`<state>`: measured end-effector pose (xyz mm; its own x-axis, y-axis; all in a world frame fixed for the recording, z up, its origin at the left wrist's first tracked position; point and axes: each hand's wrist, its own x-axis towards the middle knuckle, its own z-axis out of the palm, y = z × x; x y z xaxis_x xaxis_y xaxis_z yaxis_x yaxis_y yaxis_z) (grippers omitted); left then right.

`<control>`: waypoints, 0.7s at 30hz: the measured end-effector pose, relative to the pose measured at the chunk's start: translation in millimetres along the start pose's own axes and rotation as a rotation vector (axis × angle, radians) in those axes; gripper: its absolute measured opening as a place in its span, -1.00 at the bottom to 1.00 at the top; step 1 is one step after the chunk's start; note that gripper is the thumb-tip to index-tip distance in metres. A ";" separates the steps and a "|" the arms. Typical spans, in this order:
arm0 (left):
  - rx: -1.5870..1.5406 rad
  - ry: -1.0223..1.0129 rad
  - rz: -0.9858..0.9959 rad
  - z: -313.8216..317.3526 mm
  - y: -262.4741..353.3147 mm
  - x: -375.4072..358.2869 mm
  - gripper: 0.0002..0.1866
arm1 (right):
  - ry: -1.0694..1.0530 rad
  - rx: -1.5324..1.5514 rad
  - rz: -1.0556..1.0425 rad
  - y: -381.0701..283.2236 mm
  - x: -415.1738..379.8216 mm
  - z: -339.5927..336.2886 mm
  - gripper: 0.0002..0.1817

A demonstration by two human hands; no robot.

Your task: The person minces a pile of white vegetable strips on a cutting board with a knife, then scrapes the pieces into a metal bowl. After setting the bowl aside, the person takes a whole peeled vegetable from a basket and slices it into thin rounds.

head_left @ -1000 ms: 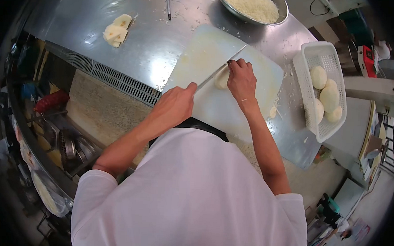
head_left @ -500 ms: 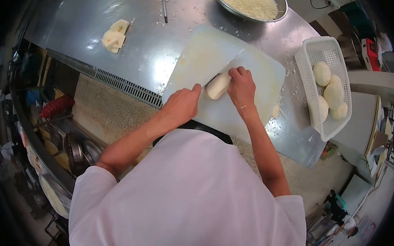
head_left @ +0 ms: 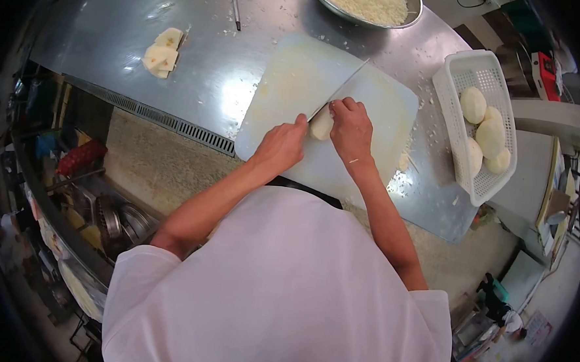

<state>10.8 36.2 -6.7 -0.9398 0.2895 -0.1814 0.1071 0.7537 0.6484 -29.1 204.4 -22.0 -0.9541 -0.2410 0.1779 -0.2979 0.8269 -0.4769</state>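
My left hand (head_left: 281, 143) is closed round the handle of a knife (head_left: 345, 83), whose blade points up and to the right over the pale cutting board (head_left: 296, 63). Beside the blade lies a peeled, whitish vegetable (head_left: 321, 125), partly covered by my fingers. My right hand (head_left: 353, 130) grips it from the right with bent fingers. The knife's edge is against or very close to the vegetable; the exact contact is hidden.
A metal bowl (head_left: 414, 10) of shredded white food stands at the top. The white basket (head_left: 443, 104) at the right holds several peeled vegetables. Cut slices (head_left: 160, 57) and a dark thin tool (head_left: 235, 6) lie on the metal table (head_left: 200, 19). A person (head_left: 512, 322) is far off, lower right.
My left hand and the knife have moved right and slightly up, closer to my right hand. More of the vegetable is now covered. The view has shifted slightly.
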 end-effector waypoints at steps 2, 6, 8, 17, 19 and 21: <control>-0.021 0.066 0.045 2.0 -4.5 11.1 -0.90 | -0.008 -0.020 0.004 -0.4 0.7 -0.1 -0.79; -0.028 -0.024 0.012 -40.2 22.9 -1.4 -0.90 | -0.013 -0.051 -0.016 -1.2 3.9 -1.5 -0.82; -0.018 -0.093 -0.063 -58.9 33.1 -23.1 -0.90 | 0.031 -0.026 -0.018 -2.0 3.2 1.7 -0.90; -0.045 0.069 0.087 -0.6 5.6 18.7 -0.89 | -0.032 -0.032 -0.004 -1.2 -2.5 -1.5 -0.76; -0.021 -0.088 -0.041 -34.2 28.3 9.9 -0.86 | 0.034 -0.018 0.022 -0.5 0.5 3.4 -0.91; -0.027 -0.114 -0.073 -50.9 36.8 -22.4 -0.87 | 0.009 -0.002 0.037 -1.6 -3.9 3.0 -0.84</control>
<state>19.2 27.5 58.8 -0.9017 0.3012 -0.3103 0.0302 0.7597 0.6496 -25.0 202.5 -24.5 -0.9641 -0.2058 0.1677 -0.2623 0.8361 -0.4819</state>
